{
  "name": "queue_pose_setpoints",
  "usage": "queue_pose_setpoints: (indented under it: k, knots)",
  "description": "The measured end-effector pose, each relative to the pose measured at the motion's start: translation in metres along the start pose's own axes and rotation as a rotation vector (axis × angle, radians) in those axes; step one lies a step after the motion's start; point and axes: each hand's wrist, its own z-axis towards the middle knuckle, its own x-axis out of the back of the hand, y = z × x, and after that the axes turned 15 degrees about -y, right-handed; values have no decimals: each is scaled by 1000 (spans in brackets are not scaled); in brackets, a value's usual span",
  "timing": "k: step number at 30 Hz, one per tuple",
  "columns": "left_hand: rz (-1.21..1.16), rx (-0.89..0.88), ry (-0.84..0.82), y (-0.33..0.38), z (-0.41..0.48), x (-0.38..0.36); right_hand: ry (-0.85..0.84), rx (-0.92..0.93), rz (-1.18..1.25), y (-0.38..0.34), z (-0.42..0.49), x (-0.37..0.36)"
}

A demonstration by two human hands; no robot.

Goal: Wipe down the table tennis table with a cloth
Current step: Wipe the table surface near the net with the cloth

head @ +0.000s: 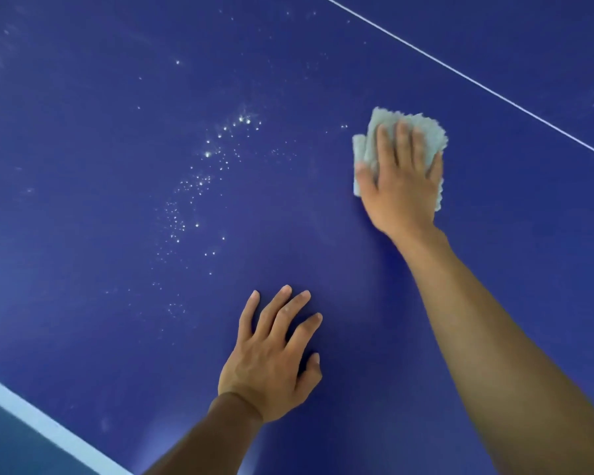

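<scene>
Cloth: folded, long axis running away from you.
Right hand: your fingers lie straight, pressing the cloth.
Left hand: spread flat on the surface.

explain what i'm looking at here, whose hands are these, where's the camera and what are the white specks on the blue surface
There is no machine here: these are a person's two bare hands, seen from one camera worn on the head, looking down. The blue surface is a table tennis table with a thin white line across it. The right hand presses a pale cloth flat against it. The left hand rests spread on the table, holding nothing. The white specks look like small droplets, left of the cloth, not yet wiped.
</scene>
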Motion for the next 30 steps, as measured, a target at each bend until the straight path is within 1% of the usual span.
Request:
queue_pose_setpoints:
  k: [1,2,3,4,6,9,11,12,13,14,15,16,18,19,20,21,22,23,26,28,29,30]
  knots:
    - [-2,0,-6,0,0,0,9,-125,52,-3,19,11]
    - [-6,-3,-12,0,0,0,16,-209,101,-9,40,21]
    - [-12,-4,-17,0,0,0,15,-240,140,-19,57,29]
    - [-18,-4,-21,0,-1,0,4,-216,159,-32,71,35]
    - [-20,-2,-35,-1,0,0,-28,-38,120,-64,81,34]
    - [-13,4,-48,-1,-1,0,-55,343,-100,-97,45,11]
    - [-14,5,-59,-1,-1,1,-97,553,-200,-86,8,-4]
    - [-13,4,-61,-1,-1,1,-111,615,-223,-69,-3,-7]
    - [-12,2,-61,-1,0,2,-109,632,-225,-49,-5,-6]
    - [-13,-2,-58,-1,0,2,-84,585,-211,-29,2,0]
    - [-14,-3,-52,-1,0,2,-41,475,-178,-12,16,8]
    - [-12,-4,-45,-1,0,1,0,312,-128,1,36,19]
    - [-18,-6,-40,0,0,0,25,-48,11,17,80,45]
    - [-29,-6,-39,0,0,0,22,-166,73,16,101,56]
    - [-39,-4,-33,-1,0,0,10,-222,119,7,118,65]
    - [-42,-3,-27,-1,0,0,-6,-215,142,-7,130,69]
    - [-40,-4,-26,0,0,-1,-19,-150,140,-25,135,70]
    - [-39,-3,-26,0,0,0,-30,-42,112,-46,134,67]
    - [-19,6,-24,0,0,0,-80,339,-55,-95,98,43]
    - [-5,1,-23,0,0,0,-117,532,-143,-93,55,22]
    - [-1,0,-21,0,0,0,-114,588,-169,-79,34,11]
    - [3,-2,-18,-1,0,0,-93,592,-171,-59,16,2]
